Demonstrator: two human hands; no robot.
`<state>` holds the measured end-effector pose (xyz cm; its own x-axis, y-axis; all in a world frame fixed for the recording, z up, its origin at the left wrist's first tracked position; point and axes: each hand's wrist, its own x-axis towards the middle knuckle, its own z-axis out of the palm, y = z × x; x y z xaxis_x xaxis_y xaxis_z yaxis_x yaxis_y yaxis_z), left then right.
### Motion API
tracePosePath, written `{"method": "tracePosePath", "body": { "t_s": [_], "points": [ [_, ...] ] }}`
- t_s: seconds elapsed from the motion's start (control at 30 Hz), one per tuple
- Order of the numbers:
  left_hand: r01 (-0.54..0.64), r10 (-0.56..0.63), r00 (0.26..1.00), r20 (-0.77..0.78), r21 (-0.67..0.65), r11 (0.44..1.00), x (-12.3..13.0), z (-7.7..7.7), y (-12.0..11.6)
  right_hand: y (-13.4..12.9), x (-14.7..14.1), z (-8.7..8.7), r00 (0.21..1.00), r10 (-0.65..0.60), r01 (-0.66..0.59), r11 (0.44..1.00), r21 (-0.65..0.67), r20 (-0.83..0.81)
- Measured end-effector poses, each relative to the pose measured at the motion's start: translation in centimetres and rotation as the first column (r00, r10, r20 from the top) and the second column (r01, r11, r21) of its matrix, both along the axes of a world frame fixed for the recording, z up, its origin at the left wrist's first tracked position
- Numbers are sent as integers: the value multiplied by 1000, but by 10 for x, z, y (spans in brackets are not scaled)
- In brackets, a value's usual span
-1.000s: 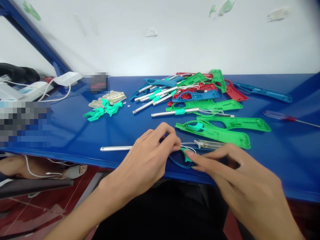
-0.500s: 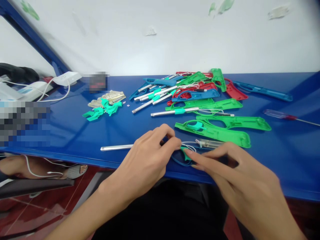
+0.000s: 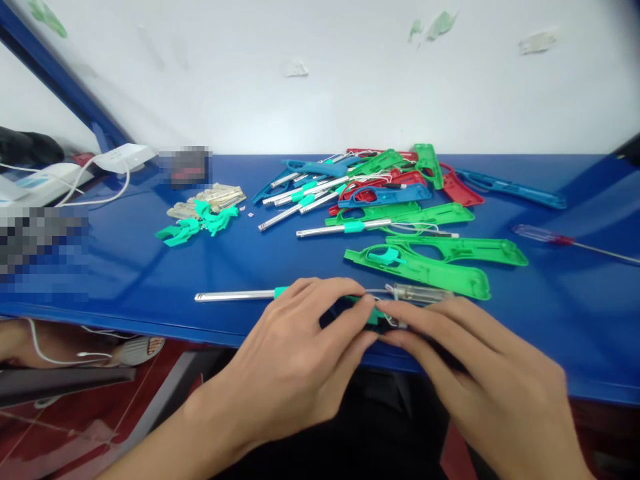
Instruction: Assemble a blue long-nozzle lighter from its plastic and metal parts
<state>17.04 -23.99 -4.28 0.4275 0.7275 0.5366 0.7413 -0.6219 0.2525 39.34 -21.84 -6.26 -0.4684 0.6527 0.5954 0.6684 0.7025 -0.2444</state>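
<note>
Near the table's front edge, my left hand [image 3: 310,340] and my right hand [image 3: 480,353] meet with fingertips almost touching. Both are closed around a lighter assembly, mostly hidden by the fingers. Its silver tube [image 3: 235,295] points left from under my left hand, with a teal collar [image 3: 281,291] at its end. Between the fingertips shows a teal trigger [image 3: 373,319] with white wires beside it. A clear fuel tank [image 3: 420,294] lies just above my right fingers. Behind the hands is a green shell half [image 3: 440,271] with a teal piece [image 3: 384,255] on it.
A pile of blue, red and green shells [image 3: 390,193] with silver tubes stands at the back. Teal triggers [image 3: 215,219] and clear tanks [image 3: 220,197] lie left. A screwdriver [image 3: 545,237] is at the right, a power strip [image 3: 125,157] at the far left. A person's foot shows below the table.
The view has shifted slightly. My left fingers have moved down and right, close to my right fingertips, and the teal collar has come into sight. The trigger is now more covered.
</note>
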Motion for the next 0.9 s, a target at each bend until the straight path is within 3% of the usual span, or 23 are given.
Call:
{"method": "tracePosePath", "body": {
  "t_s": [0.2,0.4,0.63,0.9],
  "points": [
    [47,-40,993,-113,57,997,-4,-5,3,-6,3,1,999,-29,29,1000,-9,-35],
    [45,-40,995,-94,56,997,0,-3,1,-11,14,-4,999,14,-15,999,-35,-33],
    [22,-22,999,-45,9,1000,0,-4,0,-12,28,-11,988,116,-122,991,58,98],
    [47,-45,999,29,-69,997,-3,0,0,-9,10,-3,993,47,-44,999,-31,107]
  ]
}}
